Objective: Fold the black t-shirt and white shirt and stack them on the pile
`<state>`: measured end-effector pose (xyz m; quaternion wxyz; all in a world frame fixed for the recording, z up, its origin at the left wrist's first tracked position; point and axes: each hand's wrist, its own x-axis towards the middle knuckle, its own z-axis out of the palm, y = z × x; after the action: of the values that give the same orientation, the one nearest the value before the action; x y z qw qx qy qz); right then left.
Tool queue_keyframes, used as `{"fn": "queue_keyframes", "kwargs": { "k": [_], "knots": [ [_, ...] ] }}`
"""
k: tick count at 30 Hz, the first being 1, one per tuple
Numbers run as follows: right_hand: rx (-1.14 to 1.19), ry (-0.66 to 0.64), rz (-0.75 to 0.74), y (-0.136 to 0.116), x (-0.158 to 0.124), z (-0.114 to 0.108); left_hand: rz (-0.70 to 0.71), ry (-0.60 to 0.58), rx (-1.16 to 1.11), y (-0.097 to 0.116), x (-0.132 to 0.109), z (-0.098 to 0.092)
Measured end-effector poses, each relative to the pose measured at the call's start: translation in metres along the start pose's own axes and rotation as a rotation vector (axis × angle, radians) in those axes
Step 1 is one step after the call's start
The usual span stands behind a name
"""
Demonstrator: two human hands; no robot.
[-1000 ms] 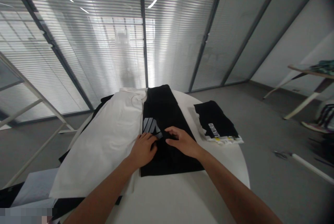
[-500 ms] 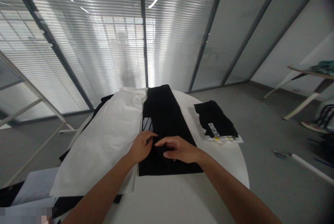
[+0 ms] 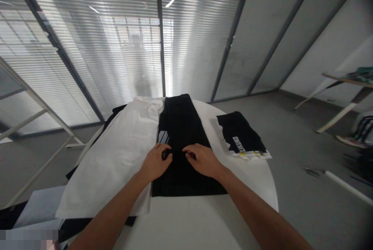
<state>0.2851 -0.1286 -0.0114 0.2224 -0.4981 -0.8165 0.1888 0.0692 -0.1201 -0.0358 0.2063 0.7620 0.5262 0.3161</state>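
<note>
A black garment (image 3: 186, 125), folded into a long strip, lies on a round white table (image 3: 186, 223). Near its left edge shows a grey printed patch with dark stripes. My left hand (image 3: 157, 160) is over the garment's left side just below that patch, fingers curled and a gap between thumb and forefinger. Across from it, my right hand (image 3: 204, 160) is over the right half, likewise curved, thumb and forefinger apart. No cloth is visibly pinched in either; whether the fingertips touch the fabric I cannot tell. Along the left lies a white garment (image 3: 116, 157), spread flat.
A folded pile topped by a black garment with white lettering (image 3: 240, 131) sits on the table's right side. Dark cloth shows under the white garment. A white metal frame (image 3: 43, 110) stands at left; another table (image 3: 344, 81) is far right. Glass panels with blinds rise behind.
My hands have drawn apart, the right one moving up and rightward, the fingers curling more. The black garment's lower left edge has shifted slightly left and looks smoother.
</note>
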Motion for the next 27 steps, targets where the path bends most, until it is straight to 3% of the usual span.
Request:
{"fn": "queue_keyframes", "kwargs": {
  "k": [5,12,22,27],
  "knots": [
    [-0.223,0.021,0.073,0.010,0.005,-0.003,0.005,-0.137,-0.065,0.007,-0.005,-0.001],
    [-0.333,0.085,0.231,0.022,0.005,-0.003,-0.115,-0.422,-0.191,0.010,-0.010,-0.017],
    [-0.358,0.061,0.300,0.032,0.004,-0.004,-0.208,-0.418,-0.439,0.019,-0.001,-0.045],
    [-0.381,-0.006,0.272,0.035,0.002,-0.001,-0.244,-0.663,-0.339,0.007,-0.003,-0.056]
  ]
}}
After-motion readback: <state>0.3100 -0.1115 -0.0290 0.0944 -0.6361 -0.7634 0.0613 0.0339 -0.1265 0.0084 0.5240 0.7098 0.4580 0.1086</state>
